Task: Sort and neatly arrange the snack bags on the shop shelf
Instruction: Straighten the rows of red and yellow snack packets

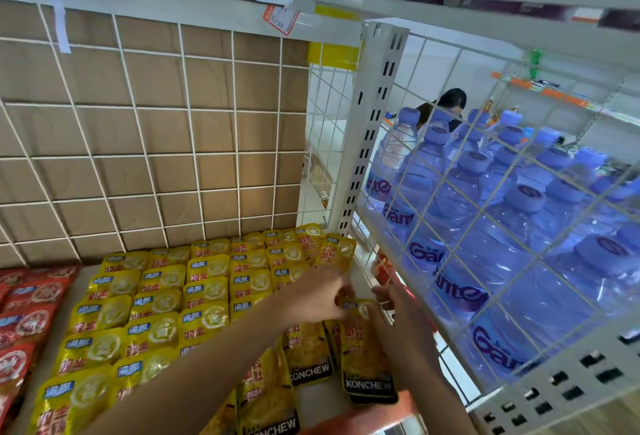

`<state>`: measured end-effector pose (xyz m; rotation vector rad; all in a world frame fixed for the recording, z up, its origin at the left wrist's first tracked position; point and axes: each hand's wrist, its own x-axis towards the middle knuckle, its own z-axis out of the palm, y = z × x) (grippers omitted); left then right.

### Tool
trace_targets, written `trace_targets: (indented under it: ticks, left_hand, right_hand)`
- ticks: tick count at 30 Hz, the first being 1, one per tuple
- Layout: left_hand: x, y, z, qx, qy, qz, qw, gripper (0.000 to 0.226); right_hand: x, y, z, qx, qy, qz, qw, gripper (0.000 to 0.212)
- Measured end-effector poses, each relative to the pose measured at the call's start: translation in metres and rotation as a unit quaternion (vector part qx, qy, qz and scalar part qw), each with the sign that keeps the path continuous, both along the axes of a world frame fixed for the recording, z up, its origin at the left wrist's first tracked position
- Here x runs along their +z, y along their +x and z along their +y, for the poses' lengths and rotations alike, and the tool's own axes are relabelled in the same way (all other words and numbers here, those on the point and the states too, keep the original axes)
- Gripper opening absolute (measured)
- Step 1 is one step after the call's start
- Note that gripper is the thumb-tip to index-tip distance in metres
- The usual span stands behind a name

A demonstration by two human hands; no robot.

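"As the person bends over the shelf [318, 398], what have the hands got?"

"One yellow bag [367, 358], the one with KONCHEW on its dark bottom edge. The left hand [311, 296] pinches its top edge from the left, fingers curled in. The right hand [393, 301] curls round the top right corner. Both hands are narrow and both are on that same bag, though the fingertips are a bit blurred."

"Where does the bag lie?"

"At the near right end of the shelf, lengthwise, top pointing to the back, just beside the wire side panel [450, 192]. More loose bags [306, 355] of the same kind lie just left of it, partly under the left forearm, at odd angles to each other."

"And the rest of the stock?"

"The yellow snack bags [156, 313] lie in overlapping rows across the middle of the shelf. They run back to the wire grid [138, 122] with brown cardboard behind it. One at the back right corner sits tilted against its neighbours. Red snack bags [24, 316] fill the left end, just beside the yellow ones."

"What's past the panel?"

"Water bottles [485, 226] with blue caps, packed close together. A slotted white post [374, 122] stands at the panel's far edge. A price tag [280, 18] hangs from the shelf edge above, and someone with dark hair [450, 102] is well off in the background."
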<state>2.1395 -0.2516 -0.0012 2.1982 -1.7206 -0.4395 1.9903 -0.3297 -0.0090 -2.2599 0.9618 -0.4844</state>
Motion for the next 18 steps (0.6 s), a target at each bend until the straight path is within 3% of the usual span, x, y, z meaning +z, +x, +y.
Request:
trace_targets:
  ticks: [6,18]
  left_hand:
    - [-0.0005,-0.0012,0.0001,0.014,-0.041,0.042,0.998,0.026]
    - [-0.0031,-0.0047,0.0016,0.028,-0.024,0.037,0.999,0.029]
  right_hand:
    - [-0.0036,-0.0065,-0.0010,-0.011,0.019,-0.009,1.000,0.021]
    - [-0.0073,-0.0073,-0.0001,0.002,0.054,-0.011,0.998,0.023]
